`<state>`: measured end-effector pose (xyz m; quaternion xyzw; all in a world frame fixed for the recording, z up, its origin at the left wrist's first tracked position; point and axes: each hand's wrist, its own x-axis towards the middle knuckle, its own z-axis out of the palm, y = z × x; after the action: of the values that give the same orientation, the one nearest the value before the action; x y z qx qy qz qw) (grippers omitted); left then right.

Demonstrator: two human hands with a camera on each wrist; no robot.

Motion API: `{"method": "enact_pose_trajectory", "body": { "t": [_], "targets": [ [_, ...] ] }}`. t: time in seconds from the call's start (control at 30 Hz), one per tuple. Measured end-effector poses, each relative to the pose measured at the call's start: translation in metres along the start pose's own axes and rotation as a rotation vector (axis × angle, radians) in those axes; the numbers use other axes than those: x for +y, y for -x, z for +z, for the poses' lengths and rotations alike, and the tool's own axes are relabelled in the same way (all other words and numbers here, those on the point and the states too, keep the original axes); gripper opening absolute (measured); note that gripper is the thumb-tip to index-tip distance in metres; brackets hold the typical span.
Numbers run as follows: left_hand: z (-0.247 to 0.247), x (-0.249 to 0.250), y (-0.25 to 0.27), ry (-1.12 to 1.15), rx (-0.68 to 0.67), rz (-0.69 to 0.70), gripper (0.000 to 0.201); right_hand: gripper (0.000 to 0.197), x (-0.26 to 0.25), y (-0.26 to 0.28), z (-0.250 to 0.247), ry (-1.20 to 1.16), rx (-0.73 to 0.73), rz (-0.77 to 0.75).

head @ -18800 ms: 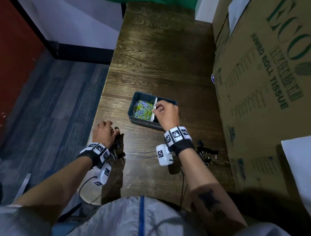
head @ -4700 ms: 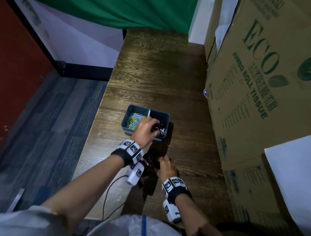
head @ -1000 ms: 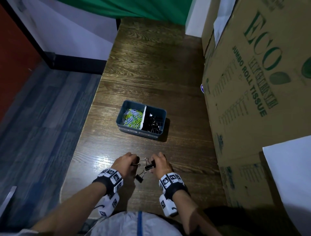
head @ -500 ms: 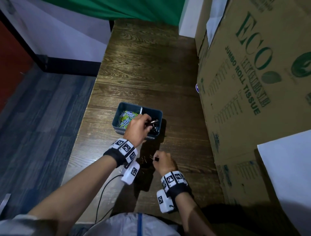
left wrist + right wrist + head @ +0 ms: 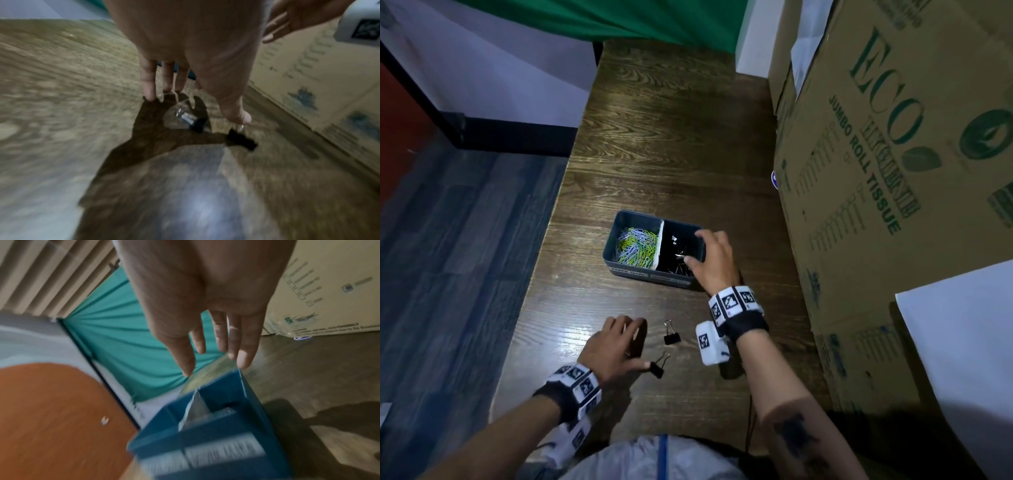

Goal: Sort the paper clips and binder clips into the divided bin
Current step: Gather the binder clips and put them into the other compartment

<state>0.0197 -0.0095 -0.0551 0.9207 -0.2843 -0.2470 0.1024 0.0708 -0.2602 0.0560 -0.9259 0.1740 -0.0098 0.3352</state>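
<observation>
A blue divided bin [image 5: 640, 272] sits mid-table. Its left compartment holds coloured paper clips [image 5: 637, 245], its right one black binder clips [image 5: 677, 255]. My right hand [image 5: 693, 247] hovers over the right compartment with fingers spread and nothing in it. In the right wrist view the same right hand [image 5: 213, 366] is open above the bin [image 5: 205, 426]. Two black binder clips lie on the table nearer me, one [image 5: 672, 337] farther and one [image 5: 656, 368] closer. My left hand [image 5: 640, 342] is open just left of them, thumb beside the closer clip [image 5: 242, 141]; the farther clip [image 5: 191, 120] lies below its fingers.
A tall cardboard box [image 5: 893, 171] walls off the table's right side, close to the bin. The wooden table [image 5: 654, 137] runs on far behind the bin. Its left edge [image 5: 544, 246] drops to the floor.
My left hand has come back from the bin to the table beside the two clips. My right hand has left the table and now spreads open over the binder clip compartment.
</observation>
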Motion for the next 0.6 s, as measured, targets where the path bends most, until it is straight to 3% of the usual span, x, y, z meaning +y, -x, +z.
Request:
{"method": "enact_pose_trajectory", "body": {
  "t": [0.1,0.2,0.27,0.37,0.5,0.6],
  "targets": [
    [0.017,-0.002,0.015,-0.120,-0.008,0.073,0.103,0.041,0.013,0.029,0.023,0.093,-0.030,-0.125],
    [0.029,-0.002,0.023,-0.208,0.021,0.148,0.082,0.039,0.032,0.067,0.059,0.193,-0.265,-0.229],
    [0.033,-0.001,0.025,-0.244,0.022,0.259,0.054,0.059,0.044,0.086,0.078,0.345,-0.454,-0.279],
    [0.028,-0.001,0.030,-0.207,0.071,0.316,0.041,0.085,0.061,0.105,0.091,0.494,-0.643,-0.280],
    [0.020,-0.002,0.039,-0.036,0.083,0.335,0.042,0.067,0.073,0.119,0.092,0.484,-0.585,-0.340],
    [0.013,-0.001,0.042,0.001,0.060,0.322,0.032,0.053,0.078,0.125,0.094,0.450,-0.478,-0.347]
  ]
}}
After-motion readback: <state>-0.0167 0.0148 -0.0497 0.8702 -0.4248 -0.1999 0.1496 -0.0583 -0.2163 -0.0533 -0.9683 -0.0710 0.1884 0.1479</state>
